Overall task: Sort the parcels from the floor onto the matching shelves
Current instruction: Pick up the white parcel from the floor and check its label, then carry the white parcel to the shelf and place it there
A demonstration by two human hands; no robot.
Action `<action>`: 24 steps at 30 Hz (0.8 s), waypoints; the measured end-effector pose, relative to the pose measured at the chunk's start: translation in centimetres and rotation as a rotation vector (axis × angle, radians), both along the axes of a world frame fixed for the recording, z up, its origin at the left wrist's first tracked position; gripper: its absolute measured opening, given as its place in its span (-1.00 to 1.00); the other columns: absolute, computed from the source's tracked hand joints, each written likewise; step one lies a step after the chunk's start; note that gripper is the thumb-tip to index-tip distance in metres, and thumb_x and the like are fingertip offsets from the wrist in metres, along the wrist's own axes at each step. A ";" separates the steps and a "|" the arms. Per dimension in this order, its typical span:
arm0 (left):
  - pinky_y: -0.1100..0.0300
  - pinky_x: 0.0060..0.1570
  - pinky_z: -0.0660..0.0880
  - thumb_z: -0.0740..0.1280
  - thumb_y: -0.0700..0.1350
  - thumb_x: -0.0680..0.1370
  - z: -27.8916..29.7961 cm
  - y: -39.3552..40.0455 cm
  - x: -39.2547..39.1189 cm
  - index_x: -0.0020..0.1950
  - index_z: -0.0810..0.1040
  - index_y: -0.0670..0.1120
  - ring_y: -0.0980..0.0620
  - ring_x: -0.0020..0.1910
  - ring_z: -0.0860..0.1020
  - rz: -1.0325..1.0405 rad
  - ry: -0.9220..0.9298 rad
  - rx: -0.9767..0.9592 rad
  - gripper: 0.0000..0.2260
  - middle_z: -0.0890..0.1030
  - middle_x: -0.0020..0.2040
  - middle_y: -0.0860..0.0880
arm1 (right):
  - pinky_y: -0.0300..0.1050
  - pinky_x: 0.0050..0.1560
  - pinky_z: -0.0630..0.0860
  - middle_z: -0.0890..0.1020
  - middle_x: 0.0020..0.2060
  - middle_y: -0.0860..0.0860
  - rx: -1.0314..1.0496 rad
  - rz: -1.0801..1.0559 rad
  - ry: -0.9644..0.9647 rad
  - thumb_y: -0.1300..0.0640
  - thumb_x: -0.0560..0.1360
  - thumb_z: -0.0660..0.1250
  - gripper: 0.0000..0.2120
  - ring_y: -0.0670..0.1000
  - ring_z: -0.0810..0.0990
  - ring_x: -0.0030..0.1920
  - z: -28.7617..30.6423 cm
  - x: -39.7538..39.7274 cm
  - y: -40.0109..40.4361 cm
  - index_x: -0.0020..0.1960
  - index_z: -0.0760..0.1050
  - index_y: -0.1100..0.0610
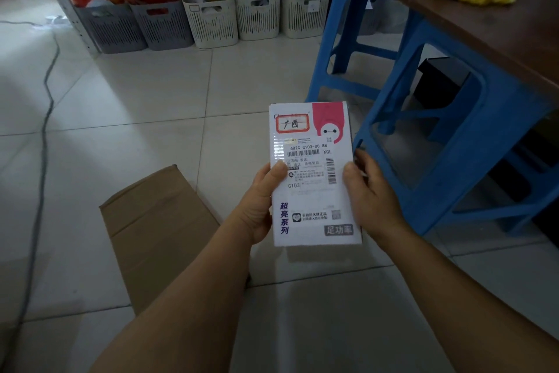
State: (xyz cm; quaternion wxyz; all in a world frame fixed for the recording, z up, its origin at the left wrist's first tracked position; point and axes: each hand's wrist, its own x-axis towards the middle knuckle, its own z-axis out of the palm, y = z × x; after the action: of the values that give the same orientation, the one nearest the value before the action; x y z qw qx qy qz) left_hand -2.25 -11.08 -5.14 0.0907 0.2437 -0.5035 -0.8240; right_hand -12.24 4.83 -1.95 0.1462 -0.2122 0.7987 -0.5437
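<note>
Head view: a white parcel (313, 173) with a shipping label is held upright above the tiled floor (151, 94), left hand (260, 200) and right hand (370, 191) closed on its side edges, thumbs across the front, blue stool (423, 106) just right.

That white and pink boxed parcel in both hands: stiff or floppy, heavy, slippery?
The white and pink boxed parcel probably stays stiff: its edges look straight though the left hand and right hand pinch only its lower sides. Likely light, since fingertips alone hold it upright. The glossy tape over its label may be slick, so grip the card edges.
</note>
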 end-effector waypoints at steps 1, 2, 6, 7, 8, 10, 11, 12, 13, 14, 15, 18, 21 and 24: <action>-0.34 0.32 0.43 0.54 0.26 0.29 0.1 0.0 -0.1 0.48 0.44 -0.12 -0.35 0.32 0.54 0.011 -0.010 0.006 -0.14 0.59 0.34 -0.26 | -0.23 -0.02 0.47 0.54 0.28 -0.03 -0.016 0.014 -0.045 -0.20 0.58 0.10 -0.51 -0.09 0.55 0.13 0.1 -0.2 0.0 0.46 0.31 -0.06; -0.31 0.31 0.45 0.47 0.24 0.37 0.2 0.1 -0.2 0.45 0.47 -0.12 -0.34 0.32 0.55 0.020 -0.010 0.012 -0.26 0.60 0.33 -0.26 | -0.32 -0.12 0.44 0.58 0.21 -0.04 -0.025 0.032 -0.080 -0.15 0.62 0.07 -0.58 -0.16 0.56 0.06 0.2 -0.2 0.0 0.42 0.36 -0.06; -0.28 0.31 0.46 0.29 0.17 0.50 0.2 0.2 -0.8 0.33 0.56 -0.07 -0.29 0.28 0.59 0.045 -0.004 0.084 -0.51 0.62 0.32 -0.25 | -0.41 -0.23 0.51 0.65 -0.11 -0.18 -0.047 0.087 -0.162 -0.07 0.66 0.01 -0.71 -0.35 0.61 -0.24 0.0 -0.4 -0.4 0.00 0.49 -0.26; -0.28 0.31 0.46 0.30 0.18 0.51 0.2 0.3 -0.8 0.34 0.55 -0.07 -0.29 0.28 0.59 0.056 -0.011 0.114 -0.51 0.61 0.33 -0.25 | -0.29 -0.13 0.57 0.69 -0.12 -0.14 -0.054 0.086 -0.202 -0.08 0.65 0.01 -0.69 -0.28 0.64 -0.19 -0.1 -0.4 -0.5 -0.04 0.52 -0.28; -0.29 0.31 0.45 0.29 0.19 0.53 0.3 0.3 -0.9 0.37 0.53 -0.08 -0.30 0.28 0.58 0.056 -0.019 0.144 -0.49 0.60 0.34 -0.26 | -0.13 -0.04 0.61 0.71 -0.12 -0.11 -0.072 0.078 -0.247 -0.10 0.64 0.02 -0.67 -0.18 0.67 -0.13 -0.4 -0.5 -0.6 -0.06 0.55 -0.29; -0.28 0.28 0.49 0.22 0.18 0.59 0.6 0.6 -0.9 0.46 0.46 -0.10 -0.30 0.28 0.58 0.041 -0.024 0.184 -0.47 0.58 0.36 -0.27 | 0.08 0.04 0.62 0.73 -0.11 -0.12 -0.111 0.045 -0.310 -0.10 0.62 0.02 -0.65 -0.04 0.70 -0.06 -0.6 -0.4 -0.7 -0.06 0.58 -0.29; -0.25 0.24 0.53 0.18 0.18 0.61 0.9 0.7 -0.7 0.48 0.44 -0.11 -0.28 0.25 0.60 0.039 -0.033 0.198 -0.46 0.59 0.35 -0.26 | 0.12 0.03 0.62 0.73 -0.11 -0.11 -0.121 0.031 -0.333 -0.09 0.62 0.02 -0.66 -0.01 0.70 -0.07 -0.5 -0.1 -0.6 -0.04 0.58 -0.27; -0.22 0.19 0.56 0.18 0.20 0.61 1.2 0.9 -0.4 0.50 0.42 -0.11 -0.25 0.21 0.62 0.034 -0.039 0.205 -0.44 0.60 0.34 -0.25 | 0.12 0.01 0.63 0.73 -0.12 -0.11 -0.131 0.016 -0.354 -0.07 0.62 0.02 -0.66 0.00 0.70 -0.08 -0.2 0.3 -0.5 -0.02 0.58 -0.24; -0.21 0.17 0.58 0.24 0.22 0.56 1.6 1.0 0.0 0.50 0.42 -0.12 -0.24 0.20 0.63 0.020 -0.035 0.210 -0.39 0.61 0.33 -0.24 | 0.09 -0.01 0.64 0.73 -0.13 -0.12 -0.140 -0.004 -0.384 -0.07 0.62 0.02 -0.66 -0.01 0.70 -0.09 0.1 0.8 -0.3 -0.02 0.57 -0.23; -0.21 0.16 0.59 0.34 0.25 0.49 2.1 1.1 0.5 0.48 0.44 -0.13 -0.24 0.20 0.63 0.014 -0.029 0.205 -0.33 0.61 0.32 -0.24 | 0.05 -0.04 0.64 0.73 -0.15 -0.14 -0.146 -0.024 -0.416 -0.07 0.62 0.02 -0.66 -0.03 0.70 -0.10 0.5 1.2 -0.1 -0.03 0.57 -0.24; -0.21 0.16 0.59 0.45 0.26 0.39 2.6 1.3 0.9 0.43 0.49 -0.14 -0.24 0.20 0.64 0.020 -0.029 0.191 -0.27 0.62 0.30 -0.24 | 0.01 -0.06 0.65 0.72 -0.17 -0.16 -0.156 -0.041 -0.449 -0.07 0.63 0.02 -0.66 -0.05 0.70 -0.10 1.0 1.6 0.1 -0.05 0.56 -0.25; -0.30 0.20 0.53 0.57 0.26 0.25 4.9 1.9 2.5 0.44 0.46 -0.18 -0.31 0.24 0.60 0.049 -0.051 0.127 -0.11 0.60 0.32 -0.28 | 0.03 -0.03 0.64 0.72 -0.12 -0.12 -0.174 -0.087 -0.516 -0.07 0.63 0.03 -0.69 -0.03 0.70 -0.07 3.7 2.5 0.5 -0.03 0.55 -0.19; -0.41 0.29 0.41 0.60 0.23 0.25 8.1 2.4 4.1 0.57 0.25 -0.18 -0.39 0.38 0.47 0.068 -0.047 0.124 0.05 0.47 0.44 -0.31 | 0.04 -0.02 0.63 0.70 -0.02 -0.03 -0.195 -0.099 -0.533 -0.07 0.61 0.07 -0.71 0.00 0.68 -0.02 7.7 3.2 0.5 0.08 0.54 -0.05; -0.27 0.18 0.56 0.63 0.23 0.19 13.6 2.9 5.1 0.59 0.22 -0.16 -0.37 0.35 0.51 0.081 -0.066 0.122 0.11 0.49 0.43 -0.30 | -0.09 -0.15 0.64 0.70 -0.09 -0.06 -0.209 -0.101 -0.558 -0.05 0.63 0.07 -0.74 -0.04 0.69 -0.08 12.5 3.7 0.5 0.08 0.52 -0.06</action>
State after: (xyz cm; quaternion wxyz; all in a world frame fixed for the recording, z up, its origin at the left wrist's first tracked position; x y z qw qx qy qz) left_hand 2.90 -8.16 8.42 0.0923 0.2958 -0.4448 -0.8403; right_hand -8.49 5.34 10.59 0.3100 -0.0286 0.6771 -0.6668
